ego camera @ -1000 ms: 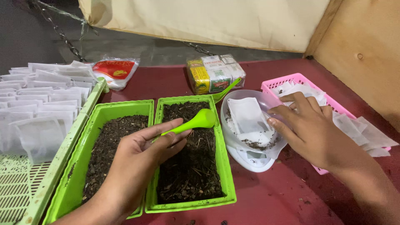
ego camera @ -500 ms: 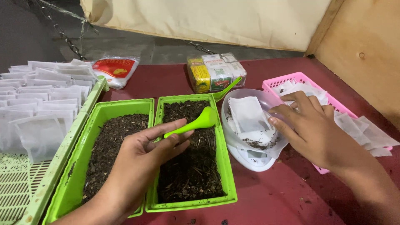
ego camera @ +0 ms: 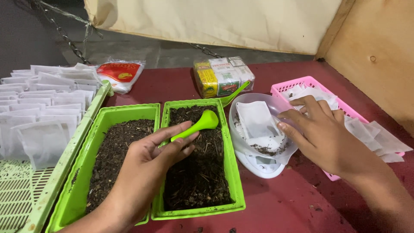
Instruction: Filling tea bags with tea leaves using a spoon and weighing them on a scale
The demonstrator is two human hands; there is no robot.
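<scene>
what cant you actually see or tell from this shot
Head view only:
- Green scoop: its bowl faces away, contents hidden; left hand covers the handle end.
- Scale: mostly covered by clear bowl and white pouch.
- Pink basket: right hand hides much of it.

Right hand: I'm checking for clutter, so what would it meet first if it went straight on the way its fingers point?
Probably the white bag in the clear bowl; the right hand points left, fingertips at the rim, though depth is unclear.

I see a dark red table [ego camera: 276, 207] w/ two green trays [ego camera: 196, 213], white scale [ego camera: 258, 166], pink basket [ego camera: 302, 82], yellow packet block [ego camera: 222, 77], red-white bag [ego camera: 118, 74], pale crate [ego camera: 43, 194] on it.
</scene>
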